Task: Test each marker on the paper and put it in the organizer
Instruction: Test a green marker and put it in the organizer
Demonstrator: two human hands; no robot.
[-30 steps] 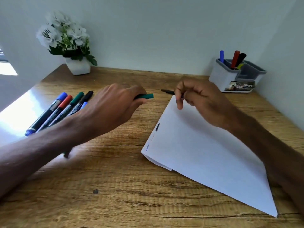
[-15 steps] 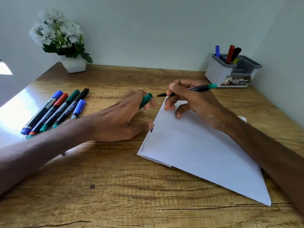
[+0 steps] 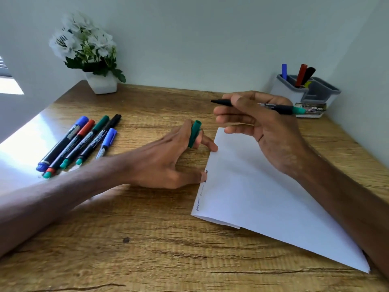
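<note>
Far left rear: white square pot [image 3: 102, 83] holding white flowers [image 3: 84, 43]. In front of it, five capped markers [image 3: 84, 140] lie side by side on the wood-grain worktop [image 3: 147, 239], caps blue, red, green, black, blue. Left hand [image 3: 164, 163]: low over the worktop, green cap [image 3: 194, 133] pinched between two fingers, thumb tip and one fingertip touching the left edge of the paper [image 3: 263, 197]. The paper is a white, flat sheet with small scribbles along that edge. Right hand [image 3: 267, 127]: raised above the paper, gripping the uncapped marker [image 3: 280, 108], black barrel level, tip pointing left. Right rear: grey-rimmed organizer [image 3: 283, 90]; blue, red and black markers stand in its left compartment.
</note>
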